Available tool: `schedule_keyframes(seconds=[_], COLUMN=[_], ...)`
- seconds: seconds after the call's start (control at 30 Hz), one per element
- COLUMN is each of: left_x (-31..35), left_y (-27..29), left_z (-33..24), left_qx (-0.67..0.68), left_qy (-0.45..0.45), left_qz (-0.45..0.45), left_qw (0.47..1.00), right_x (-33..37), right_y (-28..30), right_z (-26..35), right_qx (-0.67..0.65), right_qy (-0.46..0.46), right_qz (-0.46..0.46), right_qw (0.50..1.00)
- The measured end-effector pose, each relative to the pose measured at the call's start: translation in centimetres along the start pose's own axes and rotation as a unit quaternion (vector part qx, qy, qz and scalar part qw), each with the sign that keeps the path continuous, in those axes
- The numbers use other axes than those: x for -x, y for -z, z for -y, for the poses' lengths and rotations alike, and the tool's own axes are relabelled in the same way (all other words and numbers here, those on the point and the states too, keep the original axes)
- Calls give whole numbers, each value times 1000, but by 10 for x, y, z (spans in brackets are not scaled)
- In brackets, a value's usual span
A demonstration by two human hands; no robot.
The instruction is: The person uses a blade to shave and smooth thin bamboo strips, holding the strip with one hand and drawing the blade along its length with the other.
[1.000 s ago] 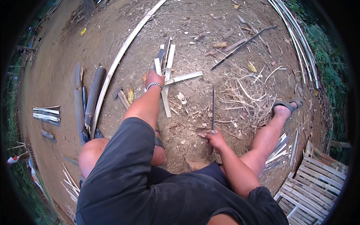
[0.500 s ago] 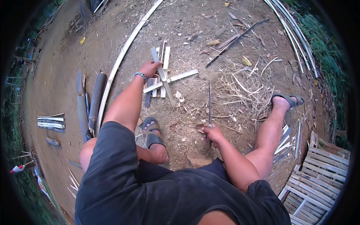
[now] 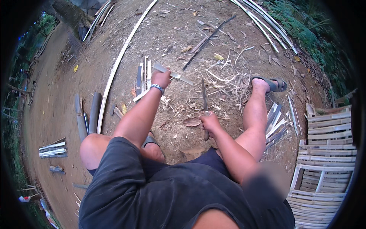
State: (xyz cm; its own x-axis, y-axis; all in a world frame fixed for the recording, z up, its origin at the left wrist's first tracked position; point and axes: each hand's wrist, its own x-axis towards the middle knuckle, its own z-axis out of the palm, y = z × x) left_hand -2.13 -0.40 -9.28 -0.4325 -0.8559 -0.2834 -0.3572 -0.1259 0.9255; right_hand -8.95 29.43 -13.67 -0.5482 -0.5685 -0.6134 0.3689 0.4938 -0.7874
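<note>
My left hand [image 3: 161, 79], wearing a chain bracelet, is closed around a flat split-bamboo strip [image 3: 184, 79] that slants down to the right. Just left of it lie several bamboo strips [image 3: 143, 75], pale and dark, side by side on the ground. Another pale strip [image 3: 141, 95] lies at an angle below them, partly hidden by my left hand and wrist. My right hand [image 3: 211, 123] grips the handle of a long knife [image 3: 204, 95], its blade pointing away from me and apart from the strip.
A hammer-like tool [image 3: 117, 111] lies by my left knee. Dark bamboo lengths [image 3: 95, 112] and a long pale pole [image 3: 116, 65] are on the left. A heap of shavings [image 3: 225, 82] lies ahead of my right foot. More strips [image 3: 275, 122] and a slatted bamboo bench [image 3: 324, 156] are on the right.
My left hand has moved right, and its strip has swung from near upright to slanting rightward. The knife stays in my right hand. My view has shifted, showing more of the bench.
</note>
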Motion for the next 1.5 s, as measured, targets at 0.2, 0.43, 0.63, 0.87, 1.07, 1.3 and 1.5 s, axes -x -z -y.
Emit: schedule_keyframes(seconds=[0.2, 0.43, 0.63, 0.87, 1.07, 1.3, 1.5], left_x=[26, 44, 62, 66, 53, 64, 81], left_y=[-28, 4, 30, 4, -22, -20, -31], left_z=[28, -14, -47, -36, -30, -64, -66], left_qx=[92, 163, -181, -194, -363, -476, -457], left_qy=[68, 98, 92, -14, -149, -195, -195], left_qz=[-18, -14, 77, 62, 134, 128, 125], left_qw=[993, 982, 976, 979, 910, 848, 859], right_x=[12, 6, -4, -2, -2, -6, -22], right_y=[23, 32, 29, 23, 16, -4, -22], right_z=[-6, -11, -5, 23, 32, 54, 74], right_qx=[-46, -6, 127, 132, 161, 206, 231], right_qy=[-4, -2, 92, 175, 206, 171, 167], right_qz=[0, -5, -32, -72, -99, -40, 15], right_qw=[999, 1000, 987, 973, 960, 963, 958])
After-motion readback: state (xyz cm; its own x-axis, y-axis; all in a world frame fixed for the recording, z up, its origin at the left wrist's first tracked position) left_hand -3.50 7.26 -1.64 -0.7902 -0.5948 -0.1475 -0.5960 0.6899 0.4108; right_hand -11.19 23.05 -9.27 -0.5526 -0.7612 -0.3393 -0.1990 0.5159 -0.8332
